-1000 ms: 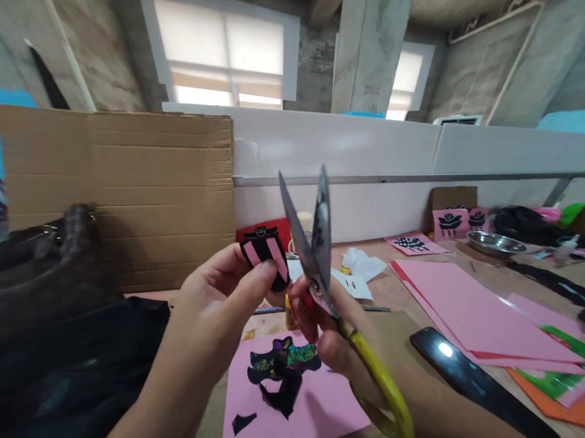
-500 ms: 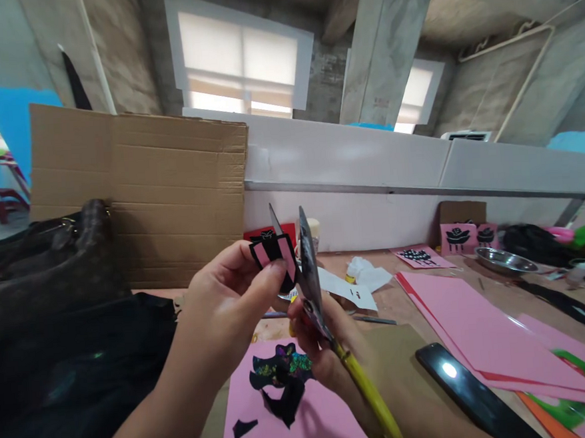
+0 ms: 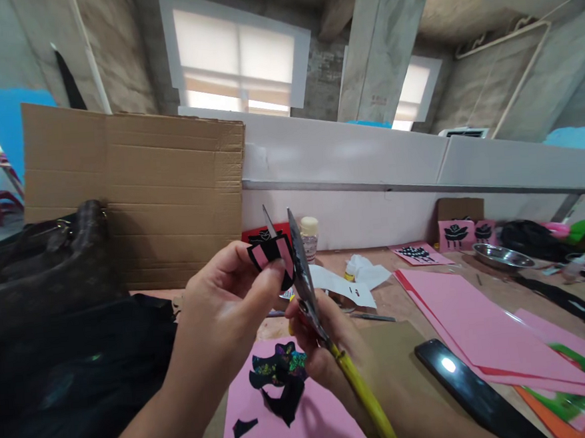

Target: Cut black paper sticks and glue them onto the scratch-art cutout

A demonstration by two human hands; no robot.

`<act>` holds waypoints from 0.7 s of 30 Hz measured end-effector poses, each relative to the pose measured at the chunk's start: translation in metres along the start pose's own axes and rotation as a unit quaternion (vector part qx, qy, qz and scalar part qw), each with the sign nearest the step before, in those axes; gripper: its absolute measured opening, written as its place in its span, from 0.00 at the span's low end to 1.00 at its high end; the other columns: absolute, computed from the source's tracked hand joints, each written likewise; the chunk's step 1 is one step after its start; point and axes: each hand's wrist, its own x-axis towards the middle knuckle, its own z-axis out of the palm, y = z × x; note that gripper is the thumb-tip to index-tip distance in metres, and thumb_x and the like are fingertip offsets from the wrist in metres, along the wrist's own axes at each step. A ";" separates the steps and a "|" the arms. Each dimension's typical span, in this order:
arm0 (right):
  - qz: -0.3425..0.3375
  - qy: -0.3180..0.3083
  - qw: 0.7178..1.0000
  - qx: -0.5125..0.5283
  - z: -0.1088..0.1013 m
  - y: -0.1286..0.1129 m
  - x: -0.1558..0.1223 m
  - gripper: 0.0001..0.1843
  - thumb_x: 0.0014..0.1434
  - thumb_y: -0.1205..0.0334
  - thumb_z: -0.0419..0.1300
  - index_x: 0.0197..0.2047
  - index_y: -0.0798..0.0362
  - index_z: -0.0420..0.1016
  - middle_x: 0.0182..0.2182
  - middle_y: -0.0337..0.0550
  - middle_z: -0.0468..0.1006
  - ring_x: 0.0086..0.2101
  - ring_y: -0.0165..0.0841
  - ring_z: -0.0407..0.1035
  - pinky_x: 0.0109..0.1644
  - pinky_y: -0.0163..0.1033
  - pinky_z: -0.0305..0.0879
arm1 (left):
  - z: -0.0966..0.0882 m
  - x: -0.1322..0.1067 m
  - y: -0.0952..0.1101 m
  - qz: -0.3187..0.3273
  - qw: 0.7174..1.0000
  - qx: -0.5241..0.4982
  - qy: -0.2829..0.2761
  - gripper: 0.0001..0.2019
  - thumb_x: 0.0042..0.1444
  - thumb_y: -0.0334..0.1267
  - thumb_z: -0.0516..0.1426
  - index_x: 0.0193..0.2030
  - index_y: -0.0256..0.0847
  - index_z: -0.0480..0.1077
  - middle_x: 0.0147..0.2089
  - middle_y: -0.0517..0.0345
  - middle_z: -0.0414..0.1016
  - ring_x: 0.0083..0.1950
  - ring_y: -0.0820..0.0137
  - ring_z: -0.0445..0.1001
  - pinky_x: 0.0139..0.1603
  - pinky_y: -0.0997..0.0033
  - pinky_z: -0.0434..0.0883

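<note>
My left hand (image 3: 228, 297) pinches a small black piece with pink stripes (image 3: 271, 252), which looks like paper or felt, between thumb and fingers. Yellow-handled scissors (image 3: 303, 265) are in my right hand (image 3: 335, 336). Their blades point up and stand apart, one behind the striped piece and the other along its right edge. Below my hands, a pink sheet (image 3: 327, 423) lies on the table, bearing black cut scraps (image 3: 288, 399), some with shiny coloured specks. One small black scrap (image 3: 244, 428) lies apart at the sheet's left.
A black phone (image 3: 464, 380) and a stack of pink sheets (image 3: 480, 319) lie to the right. Farther back are a bottle (image 3: 309, 238), crumpled white tissue (image 3: 366, 270) and a metal bowl (image 3: 503, 257). A dark bag (image 3: 50, 269) and a cardboard panel (image 3: 170, 194) stand left.
The scissor blades have shifted slightly left, closer over the striped piece's right edge. My left hand keeps its pinch; the whole view has moved a little.
</note>
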 end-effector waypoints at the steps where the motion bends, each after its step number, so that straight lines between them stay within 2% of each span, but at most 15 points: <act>1: 0.002 -0.001 1.000 0.002 0.001 0.001 0.000 0.24 0.66 0.39 0.73 0.56 0.41 0.75 0.34 0.37 0.68 0.34 0.36 0.66 0.36 0.41 0.74 | 0.000 0.001 -0.002 0.005 1.000 -0.003 -0.001 0.09 0.60 0.47 0.70 0.35 0.47 0.79 0.35 0.60 0.85 0.39 0.63 0.84 0.36 0.71 0.80; 9: 0.003 -0.008 0.999 0.035 0.001 -0.012 -0.001 0.25 0.66 0.36 0.71 0.56 0.42 0.74 0.37 0.38 0.70 0.33 0.34 0.62 0.33 0.37 0.68 | -0.002 0.002 -0.009 0.030 0.999 -0.024 -0.003 0.08 0.61 0.43 0.69 0.33 0.46 0.78 0.33 0.63 0.85 0.36 0.67 0.83 0.36 0.74 0.79; 15: 0.007 -0.016 1.000 0.024 0.000 -0.024 0.000 0.26 0.68 0.33 0.68 0.55 0.44 0.73 0.36 0.39 0.69 0.33 0.34 0.63 0.33 0.37 0.69 | -0.003 0.001 -0.006 0.012 1.000 -0.018 -0.009 0.10 0.61 0.47 0.71 0.34 0.46 0.79 0.34 0.61 0.85 0.37 0.64 0.84 0.36 0.72 0.79; 21: 0.014 -0.028 0.999 -0.014 0.001 -0.037 0.004 0.23 0.67 0.39 0.71 0.51 0.44 0.71 0.34 0.36 0.68 0.30 0.32 0.63 0.32 0.37 0.70 | -0.003 0.002 -0.007 0.016 1.000 -0.019 -0.005 0.09 0.61 0.46 0.71 0.35 0.47 0.80 0.34 0.61 0.86 0.36 0.65 0.84 0.33 0.74 0.79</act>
